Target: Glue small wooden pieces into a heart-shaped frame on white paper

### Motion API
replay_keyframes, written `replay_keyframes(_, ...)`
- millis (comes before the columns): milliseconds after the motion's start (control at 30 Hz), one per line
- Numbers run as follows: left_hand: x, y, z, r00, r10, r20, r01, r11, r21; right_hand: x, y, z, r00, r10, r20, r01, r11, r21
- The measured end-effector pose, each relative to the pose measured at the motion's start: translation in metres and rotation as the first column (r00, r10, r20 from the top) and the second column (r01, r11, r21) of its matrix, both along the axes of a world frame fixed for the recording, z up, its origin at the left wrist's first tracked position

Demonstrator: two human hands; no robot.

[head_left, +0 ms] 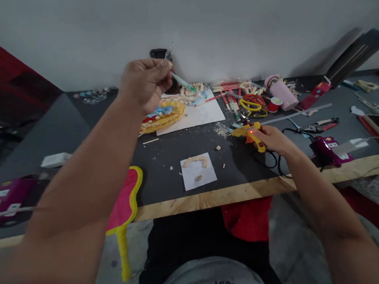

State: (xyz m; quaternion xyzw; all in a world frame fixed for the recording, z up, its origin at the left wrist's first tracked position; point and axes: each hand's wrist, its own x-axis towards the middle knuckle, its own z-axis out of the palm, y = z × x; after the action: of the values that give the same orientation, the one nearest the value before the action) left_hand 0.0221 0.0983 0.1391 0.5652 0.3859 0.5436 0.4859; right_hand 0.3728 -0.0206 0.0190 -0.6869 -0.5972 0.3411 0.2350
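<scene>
My left hand [152,80] is raised above the back of the table, its thumb and fingers pinched on a thin whitish stick with a green end [184,83]. Its exact kind is unclear. Off to the right, my right hand [274,140] grips a yellow hot glue gun [255,140] with a small red light lit. A white paper square [192,182] lies near the front edge. On it are a curved row of small beige pieces [195,159] and one separate beige piece [199,178]. Below my left hand sits a yellow woven basket [174,110] with blue and red items.
Around the back right are yellow-handled scissors [250,105], a red thread spool [274,104], a pink bottle [283,93] and pliers [320,125]. A purple device [333,150] with cords lies right. A pink and yellow fan [127,197] overhangs the wooden front edge.
</scene>
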Motion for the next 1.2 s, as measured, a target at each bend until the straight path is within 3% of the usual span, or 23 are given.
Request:
replay_keyframes(33,-0.002,0.0,-0.003,1.0,0.008,0.007,-0.008,1.0,-0.007,0.003,0.0,0.004,0.983,0.002,0.184,-0.005,1.0,0.014)
replay_keyframes(100,-0.006,-0.002,-0.007,0.999,0.019,0.037,-0.018,1.0,-0.025,0.005,-0.005,0.015,0.866,-0.031,0.499,-0.008,0.997,0.076)
replay_keyframes(167,-0.007,-0.003,-0.009,0.997,0.024,0.073,-0.02,0.999,-0.047,-0.006,-0.013,0.03,0.772,-0.096,0.629,-0.062,0.972,0.225)
replay_keyframes(200,-0.007,-0.002,-0.009,0.996,0.025,0.088,-0.02,0.998,-0.055,-0.016,-0.017,0.038,0.771,-0.111,0.627,-0.131,0.936,0.326)
replay_keyframes(267,-0.003,-0.001,-0.008,0.994,0.036,0.101,-0.028,0.997,-0.075,-0.045,-0.02,0.05,0.812,0.03,0.583,-0.376,0.791,0.482)
replay_keyframes(300,-0.001,0.001,-0.007,0.994,0.041,0.103,-0.032,0.996,-0.086,-0.061,-0.018,0.054,0.781,0.158,0.604,-0.521,0.698,0.491)
replay_keyframes(333,0.002,0.002,-0.006,0.994,0.043,0.1,-0.033,0.995,-0.098,-0.078,-0.014,0.055,0.701,0.285,0.654,-0.66,0.606,0.444)
replay_keyframes(400,0.007,0.002,-0.006,0.994,0.04,0.098,-0.029,0.993,-0.117,-0.107,0.0,0.051,0.465,0.472,0.749,-0.866,0.42,0.273)
replay_keyframes(467,0.01,-0.001,-0.006,0.994,0.032,0.102,-0.019,0.992,-0.127,-0.131,0.02,0.04,0.311,0.517,0.797,-0.928,0.346,0.138)
replay_keyframes(633,0.007,-0.016,-0.018,0.991,0.024,0.133,-0.003,0.987,-0.161,-0.165,0.063,0.005,0.152,0.604,0.782,-0.956,0.292,-0.04)
replay_keyframes(767,0.001,-0.025,-0.032,0.994,0.024,0.109,-0.002,0.981,-0.196,-0.149,0.066,-0.004,0.027,0.597,0.801,-0.978,0.18,-0.102)
replay_keyframes(800,-0.001,-0.026,-0.035,0.995,0.013,0.1,0.007,0.979,-0.202,-0.139,0.064,-0.003,0.015,0.575,0.818,-0.979,0.176,-0.106)
replay_keyframes(900,-0.004,-0.028,-0.043,0.996,-0.019,0.092,0.038,0.978,-0.207,-0.11,0.056,0.001,0.004,0.529,0.849,-0.964,0.227,-0.136)
replay_keyframes(1000,-0.005,-0.027,-0.05,0.994,-0.03,0.108,0.051,0.978,-0.202,-0.101,0.049,0.003,0.018,0.515,0.857,-0.951,0.274,-0.144)
replay_keyframes(1200,-0.005,-0.027,-0.058,0.995,-0.02,0.1,0.041,0.976,-0.215,-0.148,0.053,-0.002,0.091,0.591,0.802,-0.949,0.296,-0.111)
